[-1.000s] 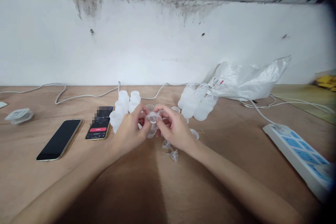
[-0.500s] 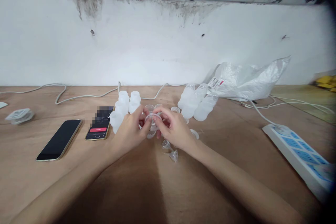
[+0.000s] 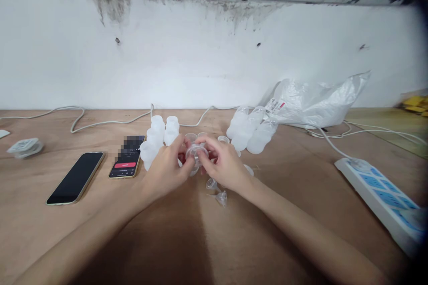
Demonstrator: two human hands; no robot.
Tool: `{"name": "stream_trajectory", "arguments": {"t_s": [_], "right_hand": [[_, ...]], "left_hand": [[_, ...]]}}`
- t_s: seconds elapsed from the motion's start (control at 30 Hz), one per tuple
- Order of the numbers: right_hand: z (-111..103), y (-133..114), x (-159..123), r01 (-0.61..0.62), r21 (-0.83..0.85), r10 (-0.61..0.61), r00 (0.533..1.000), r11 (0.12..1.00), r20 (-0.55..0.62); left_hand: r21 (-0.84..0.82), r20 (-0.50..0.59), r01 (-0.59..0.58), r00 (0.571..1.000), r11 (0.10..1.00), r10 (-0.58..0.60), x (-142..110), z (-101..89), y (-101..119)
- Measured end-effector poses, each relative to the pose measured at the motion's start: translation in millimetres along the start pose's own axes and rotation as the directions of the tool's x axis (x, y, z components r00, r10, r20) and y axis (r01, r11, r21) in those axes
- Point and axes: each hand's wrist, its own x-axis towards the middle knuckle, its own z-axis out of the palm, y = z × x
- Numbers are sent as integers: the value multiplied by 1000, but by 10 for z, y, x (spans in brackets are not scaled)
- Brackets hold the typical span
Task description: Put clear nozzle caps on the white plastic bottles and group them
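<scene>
Between my two hands is a clear round plastic lid (image 3: 196, 150), pinched at its rim from both sides. My left hand (image 3: 169, 160) closes on its left edge, and the fingers of my right hand (image 3: 220, 156) grip the opposite edge. More clear lids (image 3: 191, 136) lie on the table just behind and below my fingers, partly covered. Two small clear funnels (image 3: 221, 197) rest in front of my right hand. Open-mouthed, frosted white bottles (image 3: 152, 142) stand beyond my left hand. Another cluster of frosted bottles with clear domed tops (image 3: 251, 129) is at the back right.
Two phones lie at left, one dark (image 3: 76, 178) and one with a lit screen (image 3: 125, 160). Further left is a small clear case (image 3: 24, 147). A plastic bag (image 3: 310, 102) leans by the wall. A power strip (image 3: 381, 196) and white cables (image 3: 100, 123) lie on the wooden table.
The lid in my fingers tilts up edge-on, then tips back so its round face shows. Both hands stay almost in the same place. Nothing else has visibly moved.
</scene>
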Motion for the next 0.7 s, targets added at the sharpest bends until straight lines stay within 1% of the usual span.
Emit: {"name": "stream_trajectory", "arguments": {"t_s": [0.07, 0.17, 0.27, 0.33, 0.43, 0.5, 0.57, 0.63, 0.7], "right_hand": [[-4, 0, -2, 1, 1, -1, 1000, 1000, -5], [7, 15, 4, 0, 12, 1, 1000, 1000, -15], [3, 39, 23, 13, 37, -12, 1000, 999, -25], [-26, 49, 40, 31, 99, -28, 999, 995, -25], [-98, 42, 63, 20, 284, -31, 999, 959, 35], [-135, 25, 76, -39, 425, 2, 996, 904, 85], [-143, 6, 84, -135, 559, 80, 989, 818, 121], [-122, -7, 88, -243, 680, 176, 970, 692, 167], [-89, -9, 89, -319, 773, 238, 946, 549, 221]], "left_hand": [[-11, 14, -20, 1000, 1000, 20, -3, -5, 5], [27, 15, -36, 999, 999, 36, 4, -1, -10], [28, -13, -49, 999, 998, 50, 18, -16, -26], [-6, -45, -74, 996, 997, 74, 28, -51, -27], [-75, -87, -106, 991, 992, 100, 41, -121, -21], [-95, -105, -112, 989, 989, 102, 48, -156, -25], [-73, -114, -108, 988, 991, 99, 53, -166, -36], [-8, -140, -113, 984, 994, 111, 51, -151, -54], [108, -202, -113, 970, 988, 133, 44, -123, -72]]}}
